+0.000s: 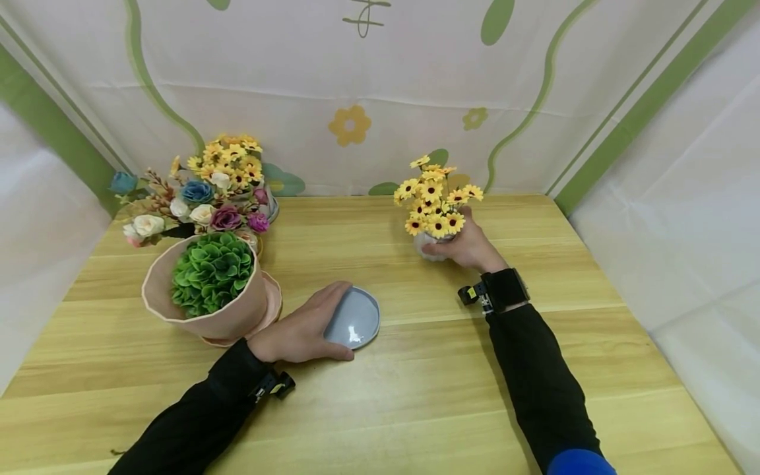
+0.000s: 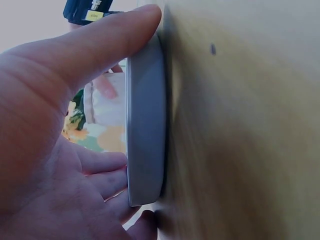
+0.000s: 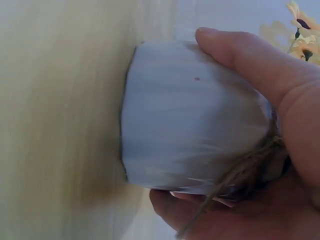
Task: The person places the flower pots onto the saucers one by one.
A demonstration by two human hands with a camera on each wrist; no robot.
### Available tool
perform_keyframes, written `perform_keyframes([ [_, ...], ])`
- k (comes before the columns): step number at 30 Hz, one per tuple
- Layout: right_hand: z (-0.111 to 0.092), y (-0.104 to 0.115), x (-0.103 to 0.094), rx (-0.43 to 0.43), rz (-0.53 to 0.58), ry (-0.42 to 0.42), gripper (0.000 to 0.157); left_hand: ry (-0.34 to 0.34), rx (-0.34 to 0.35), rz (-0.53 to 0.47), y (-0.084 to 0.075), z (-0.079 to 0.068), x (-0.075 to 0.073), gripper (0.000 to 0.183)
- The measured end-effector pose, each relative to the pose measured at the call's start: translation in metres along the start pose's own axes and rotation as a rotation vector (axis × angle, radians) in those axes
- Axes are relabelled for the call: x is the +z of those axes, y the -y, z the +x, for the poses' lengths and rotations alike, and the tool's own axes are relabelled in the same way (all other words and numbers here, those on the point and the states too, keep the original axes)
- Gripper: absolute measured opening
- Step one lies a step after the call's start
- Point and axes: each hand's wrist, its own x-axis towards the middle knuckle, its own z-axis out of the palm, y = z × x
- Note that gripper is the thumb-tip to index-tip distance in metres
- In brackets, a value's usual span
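A shallow blue-grey saucer [image 1: 356,320] lies on the table, left of its middle. My left hand [image 1: 305,326] grips it across its rim, thumb on the near edge and fingers at the far one; in the left wrist view the saucer's side wall [image 2: 146,125] stands between them. Farther back and to the right, my right hand [image 1: 466,245] holds a small white pot [image 3: 190,115] of yellow daisy-like flowers [image 1: 433,198]. Thumb and fingers wrap round the pot, and a twine tie [image 3: 240,170] hangs near its top. Whether its base touches the table I cannot tell.
A pink planter [image 1: 237,316] with a green leafy ball [image 1: 212,272] stands on a pink saucer [image 1: 273,300], close to my left wrist. Behind it are mixed artificial roses [image 1: 198,198] and another yellow bunch [image 1: 234,158]. A printed cloth [image 1: 410,86] rises along the back.
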Motion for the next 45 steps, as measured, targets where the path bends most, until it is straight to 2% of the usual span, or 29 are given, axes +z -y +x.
perform_keyframes([
  [9,-0.002,0.004,0.001,-0.067,0.01,0.051,0.092,-0.018,0.011,-0.002,0.002,0.0,0.0,0.112],
  [16,-0.004,0.005,0.002,-0.112,0.027,0.054,0.094,-0.009,0.004,-0.011,0.002,0.0,0.0,0.113],
  [22,-0.006,0.005,0.004,-0.111,-0.044,0.044,0.093,-0.012,0.008,-0.008,0.001,-0.001,0.0,0.112],
  [31,-0.011,0.008,0.008,-0.15,-0.039,0.093,0.089,-0.016,0.004,-0.004,0.0,-0.001,-0.001,0.112],
  [36,-0.013,0.008,0.008,-0.138,-0.035,0.087,0.094,-0.009,-0.005,0.0,0.0,-0.001,0.0,0.112],
  [45,-0.016,0.007,0.009,-0.109,-0.141,0.04,0.092,-0.009,-0.004,0.001,-0.001,-0.002,0.0,0.112],
])
